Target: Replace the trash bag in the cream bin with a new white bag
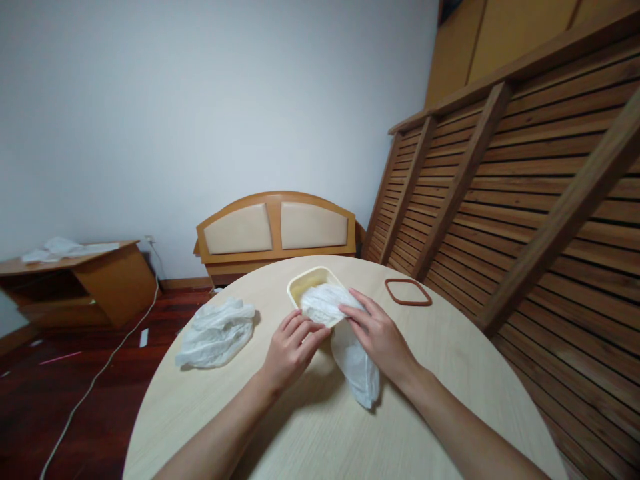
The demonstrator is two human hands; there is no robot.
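Note:
A small cream plastic bin (314, 272) with a rounded square mouth is between my hands at the middle of the round table. A thin white plastic bag (325, 300) lies bunched in its mouth. Part of the bag hangs over the near right side toward me. My left hand (295, 347) is closed at the near rim, thumb and fingers pinching the edge. My right hand (376, 330) grips the bag at the right rim, fingers reaching over it. My hands and the bag hide much of the bin's body. To the right lies a brown rounded square ring (408, 292), flat and untouched.
Another crumpled white plastic bag (217, 333) lies on the left of the table (450, 413). Behind stands a wooden headboard (275, 227); slatted wooden panels (500, 200) lean along the right. A low cabinet (115, 280) and a white cable (107, 363) are at left.

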